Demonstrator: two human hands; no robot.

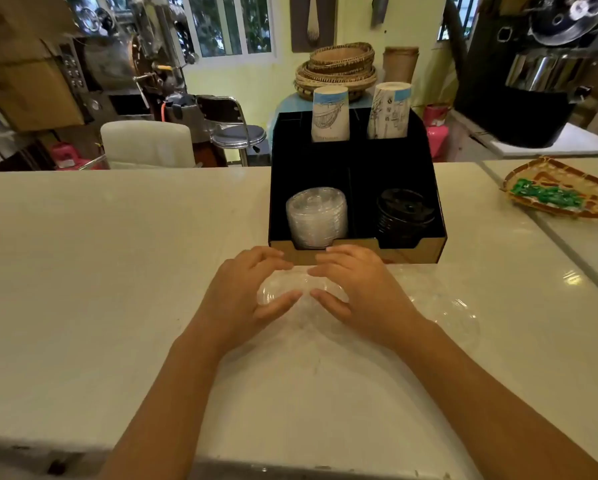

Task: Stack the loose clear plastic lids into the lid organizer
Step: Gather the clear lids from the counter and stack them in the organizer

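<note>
A black lid organizer (408,252) stands on the white counter just beyond my hands. Its front left bay holds a tilted stack of clear lids (316,216). A stack of black lids (403,211) fills the front right bay. My left hand (245,292) and my right hand (363,289) meet over a small bunch of clear lids (302,291) on the counter, fingers curled around them from both sides. More loose clear lids (458,315) lie flat to the right of my right hand, hard to make out against the counter.
Two stacks of paper cups (330,114) stand in the organizer's rear bays. A woven tray with green items (560,195) lies at the far right. A seam in the counter (546,233) runs diagonally on the right. Chairs and machines stand behind the counter.
</note>
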